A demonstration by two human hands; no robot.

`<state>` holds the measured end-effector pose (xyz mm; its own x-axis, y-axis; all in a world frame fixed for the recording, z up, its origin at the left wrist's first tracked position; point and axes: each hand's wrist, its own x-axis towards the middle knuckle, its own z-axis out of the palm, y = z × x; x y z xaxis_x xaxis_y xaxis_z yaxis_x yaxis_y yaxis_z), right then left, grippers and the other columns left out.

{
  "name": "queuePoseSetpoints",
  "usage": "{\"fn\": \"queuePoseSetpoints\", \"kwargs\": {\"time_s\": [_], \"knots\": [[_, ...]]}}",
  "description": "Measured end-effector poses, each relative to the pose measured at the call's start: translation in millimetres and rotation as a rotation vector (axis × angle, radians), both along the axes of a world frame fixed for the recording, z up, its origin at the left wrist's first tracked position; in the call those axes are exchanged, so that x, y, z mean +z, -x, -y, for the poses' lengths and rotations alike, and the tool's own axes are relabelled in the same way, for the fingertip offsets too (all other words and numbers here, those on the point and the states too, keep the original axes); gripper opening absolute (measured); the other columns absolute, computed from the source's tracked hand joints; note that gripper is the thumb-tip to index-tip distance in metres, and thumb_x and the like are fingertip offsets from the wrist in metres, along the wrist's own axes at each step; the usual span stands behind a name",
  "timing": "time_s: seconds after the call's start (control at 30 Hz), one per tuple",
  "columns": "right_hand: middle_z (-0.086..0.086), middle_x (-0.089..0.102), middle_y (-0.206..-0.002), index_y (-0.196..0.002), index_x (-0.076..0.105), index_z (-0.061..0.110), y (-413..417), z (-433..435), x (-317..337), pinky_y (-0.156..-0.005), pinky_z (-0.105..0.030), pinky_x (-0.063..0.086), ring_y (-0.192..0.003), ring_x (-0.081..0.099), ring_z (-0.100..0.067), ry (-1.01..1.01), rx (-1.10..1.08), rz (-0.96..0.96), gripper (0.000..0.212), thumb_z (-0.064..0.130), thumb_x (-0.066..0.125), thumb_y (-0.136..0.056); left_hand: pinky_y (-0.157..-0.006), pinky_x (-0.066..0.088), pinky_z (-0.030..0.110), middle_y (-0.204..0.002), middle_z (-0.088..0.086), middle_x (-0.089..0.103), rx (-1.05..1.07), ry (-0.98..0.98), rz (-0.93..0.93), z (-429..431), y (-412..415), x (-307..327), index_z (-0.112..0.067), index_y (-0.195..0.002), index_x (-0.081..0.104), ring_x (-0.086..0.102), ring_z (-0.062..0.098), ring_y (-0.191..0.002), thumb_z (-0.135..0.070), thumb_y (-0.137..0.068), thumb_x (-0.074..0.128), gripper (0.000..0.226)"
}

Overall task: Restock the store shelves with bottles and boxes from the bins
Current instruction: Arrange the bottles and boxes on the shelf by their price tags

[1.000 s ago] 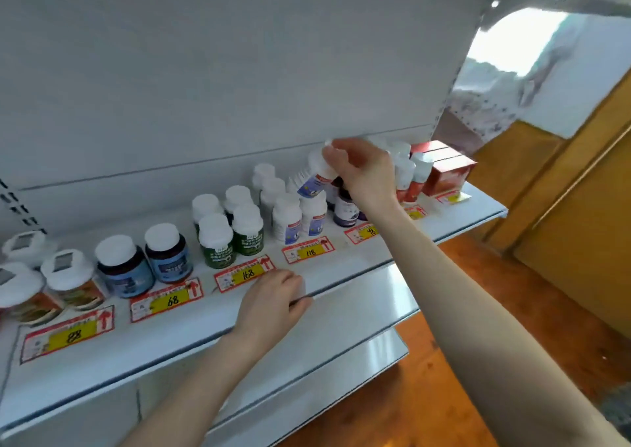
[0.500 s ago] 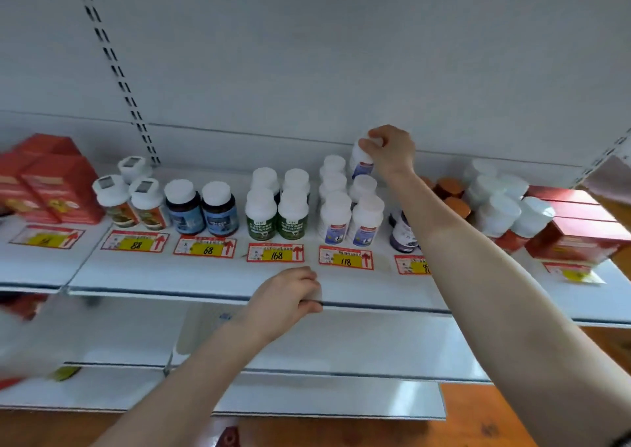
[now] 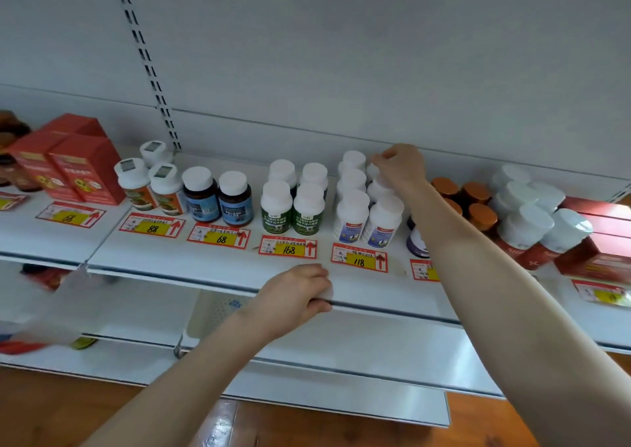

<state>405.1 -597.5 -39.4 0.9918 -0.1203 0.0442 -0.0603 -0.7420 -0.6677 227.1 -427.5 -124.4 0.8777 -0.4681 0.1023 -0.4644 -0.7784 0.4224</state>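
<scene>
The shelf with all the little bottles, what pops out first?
The right hand is at the back of the shelf, its fingers on the cap of a white bottle behind the 118 price tag. The left hand grips the shelf's front edge, below the 168 tag. Red boxes stand at the far left.

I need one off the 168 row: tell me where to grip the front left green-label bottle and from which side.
Pinch the front left green-label bottle by its white cap, from above and the front. It stands upright; twins crowd its right and back, but the cap is free.
</scene>
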Motion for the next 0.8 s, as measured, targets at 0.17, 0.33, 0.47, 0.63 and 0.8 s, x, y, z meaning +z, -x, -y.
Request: {"fn": "queuePoseSetpoints", "kwargs": {"time_s": [0.17,0.33,0.47,0.63,0.8], "knots": [[-0.010,0.063,-0.118,-0.108,0.064,0.007,18,-26,12,-0.084,-0.024,0.037,-0.110,0.055,-0.025,0.076,0.046,0.187,0.026,0.019,0.047,-0.092,-0.060,0.054,0.024,-0.083,0.000,0.066,-0.021,0.025,0.191,-17,17,17,-0.013,-0.076,0.068,0.065,0.019,-0.082,-0.035,-0.082,0.043,0.034],[-0.004,0.063,-0.117,-0.108,0.064,0.009,61,-113,23,-0.083,-0.019,0.033,-0.111,0.054,-0.019,0.016,0.231,0.283,0.025,0.020,0.047,-0.093,-0.063,0.053,0.029,-0.078,0.003,0.066,0.054,0.045,0.245,-84,52,30,-0.010,-0.079,0.068,0.063,0.021,-0.074,-0.027,-0.084,0.045,0.030],[-0.005,0.063,-0.118,-0.108,0.064,0.009,99,-203,26,-0.080,-0.012,0.029,-0.112,0.054,-0.019,-0.030,0.346,0.323,0.023,0.019,0.049,-0.093,-0.060,0.054,0.027,-0.082,0.003,0.068,0.160,0.015,0.210,-164,95,27,-0.011,-0.082,0.069,0.065,0.023,-0.074,-0.028,-0.081,0.046,0.029],[-0.011,0.066,-0.112,-0.105,0.067,0.003,158,-341,22,-0.082,-0.018,0.034,-0.105,0.058,-0.021,-0.078,0.487,0.350,0.023,0.015,0.052,-0.092,-0.049,0.048,0.024,-0.073,0.003,0.066,0.366,-0.063,0.231,-282,167,17,-0.011,-0.076,0.069,0.063,0.022,-0.062,-0.030,-0.080,0.044,0.032],[-0.013,0.069,-0.103,-0.099,0.069,0.001,208,-453,5,-0.073,-0.019,0.033,-0.092,0.058,-0.018,-0.112,0.701,0.324,0.019,0.009,0.056,-0.089,-0.058,0.051,0.022,-0.078,0.001,0.068,0.525,-0.110,0.200,-379,230,-2,-0.012,-0.079,0.070,0.064,0.020,-0.067,-0.031,-0.081,0.042,0.034]]}}
